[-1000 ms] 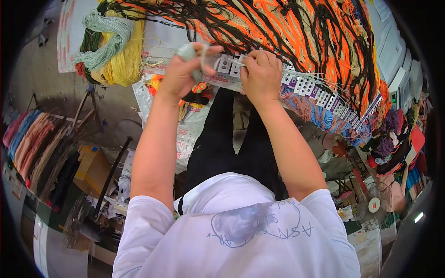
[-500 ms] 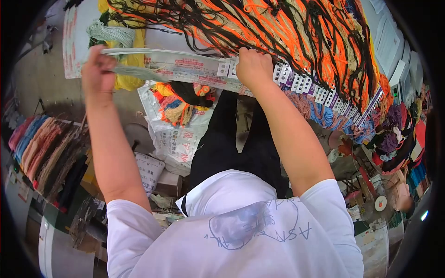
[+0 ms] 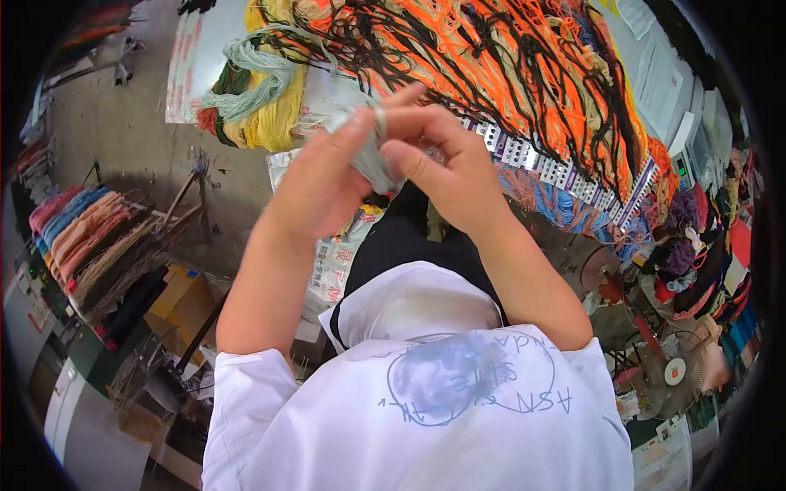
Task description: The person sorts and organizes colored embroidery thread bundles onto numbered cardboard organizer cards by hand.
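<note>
Both of my hands are close together above my lap, at the near edge of the work table. A bunch of pale grey-green thread point(image 3: 372, 164) hangs in my left hand point(image 3: 315, 176), whose fingers are closed around it and partly blurred. My right hand point(image 3: 450, 159) meets it from the other side, its thumb and fingers curled on the same thread at the top. Further up, a looped skein of pale green thread point(image 3: 262, 102) lies over yellow thread point(image 3: 282, 123). Right of my hands, orange, black and beige threads point(image 3: 524, 82) hang from white perforated cards point(image 3: 544, 164).
Blue and pink threads point(image 3: 544, 200) lie below the cards. A rack of coloured skeins point(image 3: 90, 237) stands at left, with a cardboard box point(image 3: 184, 299) near it. Dark and purple yarn bundles point(image 3: 684, 237) and a fan point(image 3: 673, 372) are at right.
My left hand has swung right and down from the far left, bringing the grey-green thread to my right hand. My right hand has left the card strip and turned toward the left one.
</note>
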{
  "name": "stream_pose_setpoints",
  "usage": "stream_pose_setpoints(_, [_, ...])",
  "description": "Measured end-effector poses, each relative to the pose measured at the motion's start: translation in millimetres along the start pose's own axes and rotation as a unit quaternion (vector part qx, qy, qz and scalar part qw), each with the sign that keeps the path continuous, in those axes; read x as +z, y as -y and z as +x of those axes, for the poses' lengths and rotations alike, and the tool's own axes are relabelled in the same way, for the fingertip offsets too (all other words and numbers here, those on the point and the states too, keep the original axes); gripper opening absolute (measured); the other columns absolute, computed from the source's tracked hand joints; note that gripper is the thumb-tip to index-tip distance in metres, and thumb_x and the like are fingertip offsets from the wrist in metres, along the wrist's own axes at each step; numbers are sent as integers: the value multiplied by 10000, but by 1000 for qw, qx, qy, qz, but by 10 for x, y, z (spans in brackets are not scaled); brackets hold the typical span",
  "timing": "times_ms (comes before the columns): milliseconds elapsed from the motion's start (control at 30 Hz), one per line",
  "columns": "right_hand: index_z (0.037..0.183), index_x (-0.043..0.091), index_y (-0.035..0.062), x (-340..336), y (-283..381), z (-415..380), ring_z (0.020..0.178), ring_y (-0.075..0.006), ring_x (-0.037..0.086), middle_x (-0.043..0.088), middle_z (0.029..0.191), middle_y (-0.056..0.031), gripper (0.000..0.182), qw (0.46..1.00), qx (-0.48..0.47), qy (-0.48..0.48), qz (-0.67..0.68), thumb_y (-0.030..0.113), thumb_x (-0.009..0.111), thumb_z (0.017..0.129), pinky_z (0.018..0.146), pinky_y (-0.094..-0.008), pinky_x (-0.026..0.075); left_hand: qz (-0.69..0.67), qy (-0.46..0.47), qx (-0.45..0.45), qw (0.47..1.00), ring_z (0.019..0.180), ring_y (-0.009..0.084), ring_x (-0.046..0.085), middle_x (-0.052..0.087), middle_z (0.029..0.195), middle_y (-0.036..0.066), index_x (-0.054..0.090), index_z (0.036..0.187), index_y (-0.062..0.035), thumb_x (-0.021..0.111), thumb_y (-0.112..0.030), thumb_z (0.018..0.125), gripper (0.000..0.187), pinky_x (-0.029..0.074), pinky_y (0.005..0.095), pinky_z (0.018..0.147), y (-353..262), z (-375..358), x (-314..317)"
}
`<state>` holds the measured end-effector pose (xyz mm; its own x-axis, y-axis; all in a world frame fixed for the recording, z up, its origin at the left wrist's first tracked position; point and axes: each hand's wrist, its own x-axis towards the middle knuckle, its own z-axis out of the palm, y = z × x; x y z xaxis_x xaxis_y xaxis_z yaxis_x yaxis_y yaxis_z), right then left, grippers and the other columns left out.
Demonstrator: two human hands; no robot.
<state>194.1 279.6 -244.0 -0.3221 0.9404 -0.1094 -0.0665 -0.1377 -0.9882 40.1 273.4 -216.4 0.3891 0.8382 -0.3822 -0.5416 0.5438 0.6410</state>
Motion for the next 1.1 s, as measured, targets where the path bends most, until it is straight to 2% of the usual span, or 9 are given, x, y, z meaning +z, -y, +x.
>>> stream_pose_setpoints(33, [962, 653, 46, 26, 124, -69, 723, -102, 558, 582, 840, -14, 175, 996, 38, -2, 83, 135, 652, 812, 665, -250, 458, -36, -33, -19, 999, 1143, 183, 482, 478, 1278, 121, 445, 1266, 57, 382, -292, 958, 469, 395, 329, 934, -19, -50, 213])
stream_pose_setpoints(133, [934, 674, 22, -110, 488, -163, 700, -69, 533, 593, 823, -9, 131, 984, 136, 8, 114, 89, 627, 832, 630, -208, 428, -95, -19, -36, 995, 1093, 172, 508, 514, 1225, 114, 421, 1283, 56, 390, -252, 952, 453, 415, 305, 897, -90, -141, 366])
stream_pose_setpoints(267, [931, 654, -29, -214, 692, -349, 731, -61, 533, 619, 838, -19, 158, 983, 101, 43, 144, 101, 593, 863, 647, -210, 427, -128, -17, -35, 991, 1012, 156, 537, 548, 1175, 109, 472, 1238, 56, 427, -215, 937, 408, 435, 290, 834, -123, -218, 555])
stream_pose_setpoints(367, [941, 644, -40, -260, 769, -468, 754, -69, 546, 631, 852, -32, 177, 980, 114, 53, 158, 112, 579, 875, 674, -210, 435, 2, -12, 3, 1000, 1130, 228, 498, 498, 1255, 176, 539, 1147, 69, 375, -226, 941, 395, 418, 349, 918, -126, -292, 606])
stream_pose_setpoints(433, [962, 637, -42, -304, 862, -533, 787, -79, 567, 645, 872, -53, 189, 974, 142, 64, 163, 115, 564, 885, 704, -214, 450, 54, -12, 20, 998, 954, 168, 565, 599, 1065, 126, 560, 1122, 54, 482, -175, 910, 322, 462, 302, 774, -147, -357, 664])
stream_pose_setpoints(533, [977, 630, -49, -329, 916, -607, 816, -96, 588, 651, 893, -67, 199, 973, 137, 74, 172, 113, 550, 891, 741, -226, 465, 21, 8, 18, 1000, 779, 115, 563, 618, 891, 68, 570, 1109, 45, 549, -137, 879, 294, 448, 259, 661, -121, -385, 704])
stream_pose_setpoints(633, [986, 623, -59, -339, 976, -660, 834, -118, 606, 656, 910, -89, 202, 970, 133, 85, 184, 97, 531, 897, 768, -240, 475, 11, 1, 18, 1000, 704, 106, 550, 602, 797, 46, 571, 1103, 53, 536, -146, 889, 294, 442, 249, 625, -88, -403, 766])
stream_pose_setpoints(967, [989, 611, -76, -313, 1054, -762, 827, -150, 619, 657, 905, -129, 207, 960, 153, 71, 225, 72, 500, 895, 768, -259, 483, -19, 27, 9, 999, 638, 100, 536, 575, 744, 27, 568, 1106, 54, 521, -140, 896, 290, 440, 250, 587, -41, -466, 793])
stream_pose_setpoints(1100, [965, 609, -65, -287, 1077, -776, 793, -113, 602, 650, 850, -94, 183, 975, 131, 43, 171, 70, 522, 878, 738, -242, 480, 30, 30, 20, 999, 784, 144, 582, 614, 916, 93, 510, 1175, 75, 440, -222, 931, 390, 470, 283, 697, -78, -528, 837])
